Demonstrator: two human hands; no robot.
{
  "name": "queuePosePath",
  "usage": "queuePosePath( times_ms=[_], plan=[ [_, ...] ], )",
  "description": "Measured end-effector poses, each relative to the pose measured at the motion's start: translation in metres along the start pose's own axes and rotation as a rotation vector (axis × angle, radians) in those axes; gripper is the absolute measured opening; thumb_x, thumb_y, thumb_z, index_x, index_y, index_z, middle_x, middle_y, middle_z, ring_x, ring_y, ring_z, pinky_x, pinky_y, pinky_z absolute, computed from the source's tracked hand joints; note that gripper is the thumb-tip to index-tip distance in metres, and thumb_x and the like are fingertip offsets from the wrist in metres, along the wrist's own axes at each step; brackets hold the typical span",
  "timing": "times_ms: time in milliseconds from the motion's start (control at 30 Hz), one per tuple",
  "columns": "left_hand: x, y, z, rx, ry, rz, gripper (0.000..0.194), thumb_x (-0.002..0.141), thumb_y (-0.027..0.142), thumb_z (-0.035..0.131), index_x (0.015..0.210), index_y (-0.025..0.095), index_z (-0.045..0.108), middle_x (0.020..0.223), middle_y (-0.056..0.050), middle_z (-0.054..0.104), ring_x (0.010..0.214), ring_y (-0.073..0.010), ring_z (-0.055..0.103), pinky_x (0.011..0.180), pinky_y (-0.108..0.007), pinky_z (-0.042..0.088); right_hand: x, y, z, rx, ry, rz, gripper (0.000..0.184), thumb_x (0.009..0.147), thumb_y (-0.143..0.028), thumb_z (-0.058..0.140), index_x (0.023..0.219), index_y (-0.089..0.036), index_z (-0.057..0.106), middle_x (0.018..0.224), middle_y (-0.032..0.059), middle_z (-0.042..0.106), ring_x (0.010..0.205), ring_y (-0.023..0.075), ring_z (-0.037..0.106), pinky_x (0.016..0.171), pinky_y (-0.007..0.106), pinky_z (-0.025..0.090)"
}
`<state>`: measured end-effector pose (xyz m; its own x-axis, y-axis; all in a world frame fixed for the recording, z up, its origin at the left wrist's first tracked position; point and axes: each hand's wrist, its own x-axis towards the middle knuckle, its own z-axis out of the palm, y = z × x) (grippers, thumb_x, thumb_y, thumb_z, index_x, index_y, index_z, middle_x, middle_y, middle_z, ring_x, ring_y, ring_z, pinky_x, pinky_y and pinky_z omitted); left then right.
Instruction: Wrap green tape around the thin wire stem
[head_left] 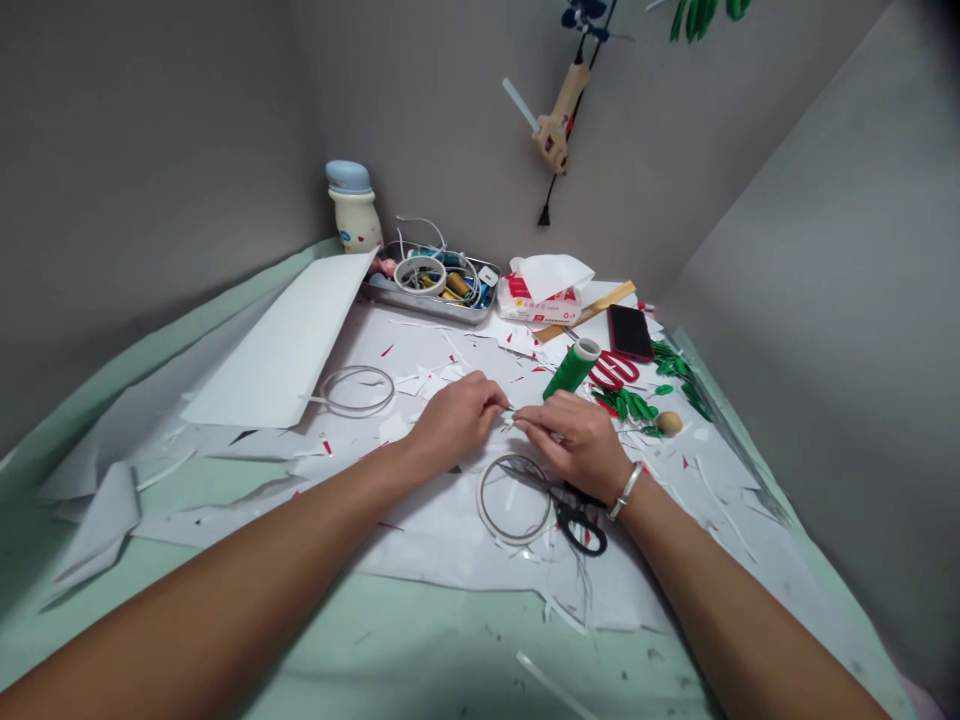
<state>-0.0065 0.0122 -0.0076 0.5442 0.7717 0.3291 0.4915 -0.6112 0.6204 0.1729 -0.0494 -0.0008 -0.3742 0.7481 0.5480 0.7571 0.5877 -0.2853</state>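
My left hand and my right hand nearly meet over the middle of the table, each closed in a pinch. Between the fingertips is a tiny, partly greenish piece, too small to name. Just behind my right hand stands a tilted spool of green thread. Below the hands lies a ring-shaped roll of tape. Black-handled scissors rest beside it, partly under my right hand. Green leaf-shaped pieces and a small tan ball lie to the right.
White paper and red scraps cover the green tabletop. At the back are a metal tray of supplies, a bottle, a tissue pack and a phone. Red-handled scissors lie right. A glue gun hangs on the wall.
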Motion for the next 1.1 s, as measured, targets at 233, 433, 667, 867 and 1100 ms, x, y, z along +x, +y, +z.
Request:
queuePosePath(
  times_ms=[233, 433, 667, 867, 1100],
  plan=[
    [0.000, 0.008, -0.002, -0.216, -0.148, 0.122, 0.014, 0.083, 0.019, 0.053, 0.087, 0.019, 0.067, 0.088, -0.002, 0.061, 0.083, -0.0133, 0.057, 0.078, -0.026, 0.044, -0.003, 0.028, 0.000, 0.245, 0.102, 0.320, 0.018, 0.086, -0.029, 0.056, 0.085, -0.019, 0.071, 0.080, 0.0023, 0.071, 0.069, 0.0145, 0.062, 0.064, 0.025, 0.046],
    [0.002, 0.006, -0.004, -0.319, -0.026, -0.056, 0.013, 0.081, 0.023, 0.055, 0.087, 0.017, 0.065, 0.085, -0.001, 0.061, 0.075, -0.0124, 0.056, 0.070, -0.026, 0.044, -0.006, 0.018, 0.010, 0.125, -0.090, 0.182, 0.017, 0.087, -0.026, 0.055, 0.087, -0.022, 0.072, 0.080, 0.0024, 0.071, 0.073, 0.0158, 0.062, 0.068, 0.026, 0.045],
    [0.001, 0.001, -0.001, -0.021, 0.076, -0.064, 0.014, 0.082, 0.017, 0.052, 0.084, 0.017, 0.065, 0.084, -0.003, 0.060, 0.080, -0.0161, 0.056, 0.075, -0.030, 0.043, -0.003, -0.006, 0.005, -0.089, -0.059, -0.035, 0.017, 0.087, -0.023, 0.053, 0.088, -0.019, 0.070, 0.069, 0.0032, 0.065, 0.068, 0.0158, 0.052, 0.066, 0.028, 0.039],
    [-0.001, 0.003, 0.004, 0.010, -0.089, 0.125, 0.017, 0.082, 0.012, 0.050, 0.087, 0.018, 0.065, 0.080, -0.002, 0.058, 0.078, -0.0144, 0.055, 0.072, -0.026, 0.042, 0.000, 0.007, -0.003, -0.072, 0.104, 0.051, 0.018, 0.089, -0.025, 0.053, 0.088, -0.020, 0.070, 0.067, 0.0022, 0.064, 0.064, 0.0151, 0.050, 0.065, 0.028, 0.038],
    [-0.003, 0.011, -0.002, -0.057, -0.118, 0.151, 0.016, 0.082, 0.012, 0.049, 0.089, 0.018, 0.062, 0.081, -0.001, 0.057, 0.075, -0.0129, 0.053, 0.071, -0.025, 0.040, 0.001, 0.010, -0.005, 0.008, 0.164, 0.095, 0.016, 0.088, -0.022, 0.054, 0.086, -0.020, 0.069, 0.073, 0.0015, 0.067, 0.064, 0.0142, 0.051, 0.063, 0.028, 0.039]
  ],
)
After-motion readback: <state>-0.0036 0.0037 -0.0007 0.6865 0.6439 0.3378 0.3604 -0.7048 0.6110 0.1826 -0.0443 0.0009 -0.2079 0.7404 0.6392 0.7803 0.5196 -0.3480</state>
